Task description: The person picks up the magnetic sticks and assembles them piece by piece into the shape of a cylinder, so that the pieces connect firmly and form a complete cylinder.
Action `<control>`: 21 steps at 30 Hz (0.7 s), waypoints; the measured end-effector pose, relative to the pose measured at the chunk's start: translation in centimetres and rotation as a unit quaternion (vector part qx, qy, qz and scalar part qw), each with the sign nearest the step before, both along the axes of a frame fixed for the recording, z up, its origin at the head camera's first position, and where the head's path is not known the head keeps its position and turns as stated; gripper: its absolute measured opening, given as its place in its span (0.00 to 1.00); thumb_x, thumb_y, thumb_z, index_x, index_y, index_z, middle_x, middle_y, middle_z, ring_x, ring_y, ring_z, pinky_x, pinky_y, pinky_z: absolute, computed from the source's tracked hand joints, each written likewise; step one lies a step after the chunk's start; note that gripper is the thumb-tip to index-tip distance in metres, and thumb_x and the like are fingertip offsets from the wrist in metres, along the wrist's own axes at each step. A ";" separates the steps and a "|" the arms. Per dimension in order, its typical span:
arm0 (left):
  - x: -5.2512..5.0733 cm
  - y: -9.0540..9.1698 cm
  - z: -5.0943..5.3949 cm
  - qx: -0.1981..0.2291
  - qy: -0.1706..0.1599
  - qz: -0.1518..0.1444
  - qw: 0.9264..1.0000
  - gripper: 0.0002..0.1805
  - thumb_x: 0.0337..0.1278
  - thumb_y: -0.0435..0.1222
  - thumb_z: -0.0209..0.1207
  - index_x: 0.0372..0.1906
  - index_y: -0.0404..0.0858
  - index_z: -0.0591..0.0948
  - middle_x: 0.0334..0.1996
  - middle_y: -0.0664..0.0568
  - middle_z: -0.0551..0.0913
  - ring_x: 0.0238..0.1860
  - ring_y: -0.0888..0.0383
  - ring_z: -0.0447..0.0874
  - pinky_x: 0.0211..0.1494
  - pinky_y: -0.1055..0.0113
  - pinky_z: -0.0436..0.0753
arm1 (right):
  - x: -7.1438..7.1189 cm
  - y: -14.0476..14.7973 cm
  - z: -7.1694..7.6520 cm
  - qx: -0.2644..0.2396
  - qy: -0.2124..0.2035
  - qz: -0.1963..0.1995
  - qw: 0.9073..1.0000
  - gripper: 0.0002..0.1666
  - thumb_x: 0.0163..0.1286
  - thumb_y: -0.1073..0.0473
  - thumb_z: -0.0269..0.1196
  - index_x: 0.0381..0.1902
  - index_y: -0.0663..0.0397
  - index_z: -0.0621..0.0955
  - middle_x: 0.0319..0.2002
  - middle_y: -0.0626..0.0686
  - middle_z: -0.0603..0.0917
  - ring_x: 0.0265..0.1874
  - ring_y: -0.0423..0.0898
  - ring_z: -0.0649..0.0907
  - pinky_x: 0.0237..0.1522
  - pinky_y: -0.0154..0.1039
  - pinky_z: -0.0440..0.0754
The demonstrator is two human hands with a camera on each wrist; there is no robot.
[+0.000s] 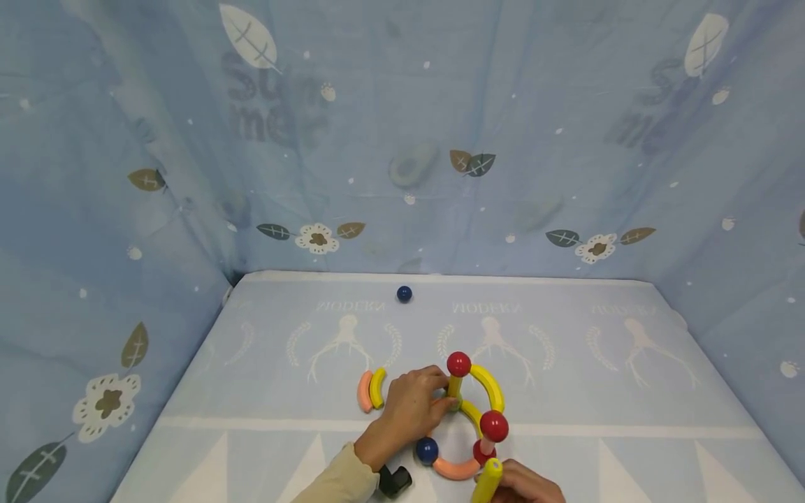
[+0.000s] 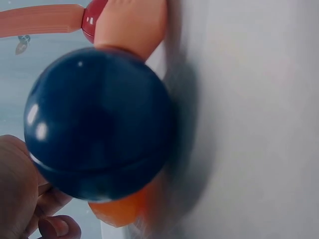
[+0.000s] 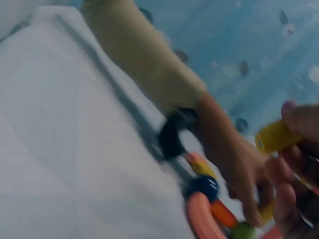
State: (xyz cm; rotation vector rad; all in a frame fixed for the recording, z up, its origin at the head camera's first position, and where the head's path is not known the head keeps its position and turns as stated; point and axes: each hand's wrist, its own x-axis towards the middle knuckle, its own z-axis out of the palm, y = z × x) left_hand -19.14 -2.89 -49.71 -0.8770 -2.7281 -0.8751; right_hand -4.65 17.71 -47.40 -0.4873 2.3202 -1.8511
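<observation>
My left hand (image 1: 411, 405) pinches the lower part of an upright yellow stick (image 1: 455, 385), topped by a red ball (image 1: 459, 364). At that stick's foot sits a green ball (image 3: 242, 231), joined by an orange stick (image 3: 223, 213) to a blue ball (image 1: 427, 450). A curved pink stick (image 1: 455, 469) runs from the blue ball to a lower red ball (image 1: 483, 449). Above it, a short pink stick carries another red ball (image 1: 494, 425). Curved yellow sticks (image 1: 490, 388) complete the rings. Near the front edge my right hand (image 1: 528, 483) grips a separate yellow stick (image 1: 487, 482).
Left of the left hand, a curved pink stick (image 1: 365, 391) and a curved yellow stick (image 1: 377, 388) lie side by side. A loose blue ball (image 1: 404, 294) rests near the table's back edge. Patterned blue cloth (image 1: 402, 140) hangs behind and at both sides.
</observation>
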 end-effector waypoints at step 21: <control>0.0 0.0 0.0 -0.007 0.022 0.006 1.000 0.13 0.53 0.47 0.71 0.38 0.43 0.89 0.37 0.64 0.84 0.29 0.69 0.78 0.28 0.77 0.73 | -4.0 -8.0 -2.5 0.153 0.366 -0.167 0.902 0.16 0.56 0.54 0.76 0.40 0.50 0.83 0.33 0.41 0.81 0.20 0.29 0.73 0.22 0.19 0.70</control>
